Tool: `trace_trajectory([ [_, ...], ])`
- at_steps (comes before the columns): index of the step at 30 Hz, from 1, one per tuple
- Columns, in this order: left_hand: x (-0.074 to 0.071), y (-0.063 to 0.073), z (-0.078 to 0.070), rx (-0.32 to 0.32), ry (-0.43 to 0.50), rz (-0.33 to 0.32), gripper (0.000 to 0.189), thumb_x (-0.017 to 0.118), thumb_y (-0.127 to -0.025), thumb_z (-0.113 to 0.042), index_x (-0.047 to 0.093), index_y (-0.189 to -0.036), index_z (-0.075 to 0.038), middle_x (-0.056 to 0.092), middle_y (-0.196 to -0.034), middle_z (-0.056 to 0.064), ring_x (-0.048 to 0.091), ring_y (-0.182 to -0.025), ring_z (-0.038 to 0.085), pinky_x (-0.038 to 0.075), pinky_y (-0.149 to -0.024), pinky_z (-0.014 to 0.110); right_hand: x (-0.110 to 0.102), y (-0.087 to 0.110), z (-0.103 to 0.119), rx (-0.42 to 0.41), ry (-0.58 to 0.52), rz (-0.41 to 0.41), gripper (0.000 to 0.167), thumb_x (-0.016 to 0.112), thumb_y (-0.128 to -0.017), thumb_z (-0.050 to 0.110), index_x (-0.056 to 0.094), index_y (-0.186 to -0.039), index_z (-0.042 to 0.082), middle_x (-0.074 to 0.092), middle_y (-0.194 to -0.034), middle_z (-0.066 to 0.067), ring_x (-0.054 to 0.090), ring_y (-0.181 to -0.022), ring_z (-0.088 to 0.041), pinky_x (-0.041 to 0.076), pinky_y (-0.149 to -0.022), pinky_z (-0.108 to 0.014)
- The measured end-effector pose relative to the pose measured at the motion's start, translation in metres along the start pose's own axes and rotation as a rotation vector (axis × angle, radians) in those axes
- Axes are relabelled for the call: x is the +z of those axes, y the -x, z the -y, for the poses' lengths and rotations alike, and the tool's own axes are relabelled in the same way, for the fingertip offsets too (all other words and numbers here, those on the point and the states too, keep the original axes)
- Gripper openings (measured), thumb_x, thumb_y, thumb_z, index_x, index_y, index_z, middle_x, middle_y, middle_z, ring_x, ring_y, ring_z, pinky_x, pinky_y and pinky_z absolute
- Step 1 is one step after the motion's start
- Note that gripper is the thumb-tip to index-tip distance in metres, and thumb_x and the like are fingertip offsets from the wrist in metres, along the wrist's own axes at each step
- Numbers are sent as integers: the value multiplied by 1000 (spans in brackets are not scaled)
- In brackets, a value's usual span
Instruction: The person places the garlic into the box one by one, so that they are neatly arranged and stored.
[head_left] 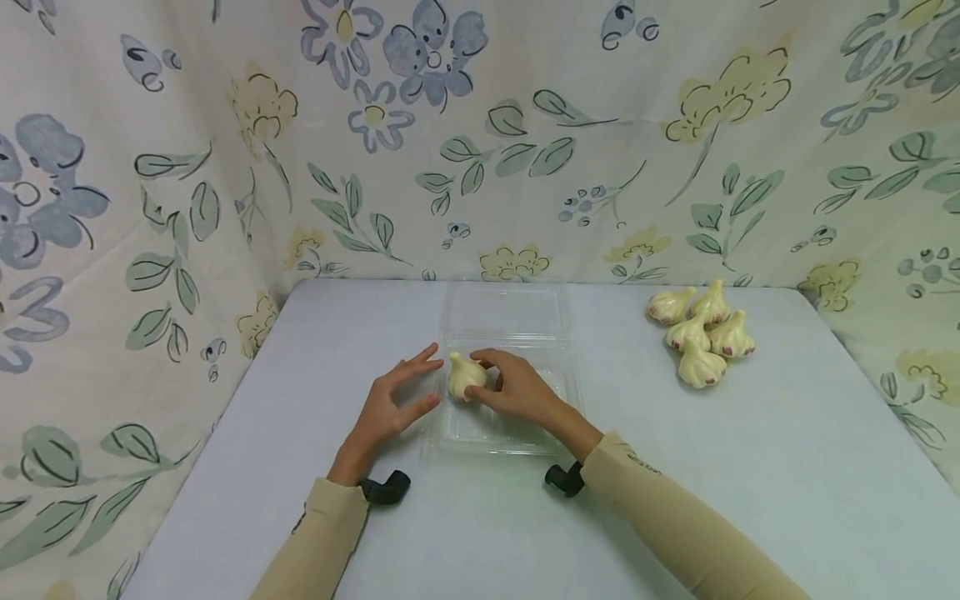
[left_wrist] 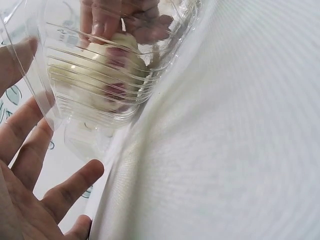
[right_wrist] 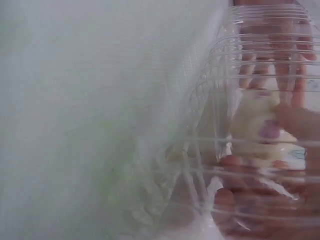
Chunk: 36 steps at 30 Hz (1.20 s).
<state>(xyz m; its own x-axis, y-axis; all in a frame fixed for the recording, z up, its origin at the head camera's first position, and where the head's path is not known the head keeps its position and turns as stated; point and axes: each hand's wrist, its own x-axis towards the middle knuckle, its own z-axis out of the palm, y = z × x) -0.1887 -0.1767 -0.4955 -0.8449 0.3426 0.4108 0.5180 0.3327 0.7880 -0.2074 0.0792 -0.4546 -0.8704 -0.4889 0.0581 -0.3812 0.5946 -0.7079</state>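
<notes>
A clear plastic clamshell box lies with its lid folded back in the head view. My right hand reaches into its base and holds a garlic bulb between thumb and fingers, at the box's left side. Through the ribbed wall in the left wrist view, the bulb shows purple patches. Fingers spread, my left hand stands at the left edge of the box, its fingertips right at the rim. The right wrist view shows the bulb and fingers blurred behind the plastic.
A group of several garlic bulbs sits at the back right of the white table. The transparent lid lies toward the back edge. A floral curtain hangs behind and along the sides.
</notes>
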Motion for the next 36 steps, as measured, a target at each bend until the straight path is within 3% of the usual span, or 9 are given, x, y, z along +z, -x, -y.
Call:
trace_trajectory([
  [13,1,0,2,6,0,-5,48,76,-89,-10,65,-136,-10,48,-158,7,40,-150,34,15,-122,72,0,0,1,5,44,-76,57,81,-88,34,63,-138,11,72,-116,-8,58,-74,-10,51,-69,-25],
  [36,1,0,2,0,-17,-6,48,76,-89,-12,65,-135,-6,48,-158,7,42,-149,34,16,-122,71,-10,1,4,31,1,-45,59,78,-91,36,60,-142,13,71,-123,-12,60,-72,-11,52,-65,-24],
])
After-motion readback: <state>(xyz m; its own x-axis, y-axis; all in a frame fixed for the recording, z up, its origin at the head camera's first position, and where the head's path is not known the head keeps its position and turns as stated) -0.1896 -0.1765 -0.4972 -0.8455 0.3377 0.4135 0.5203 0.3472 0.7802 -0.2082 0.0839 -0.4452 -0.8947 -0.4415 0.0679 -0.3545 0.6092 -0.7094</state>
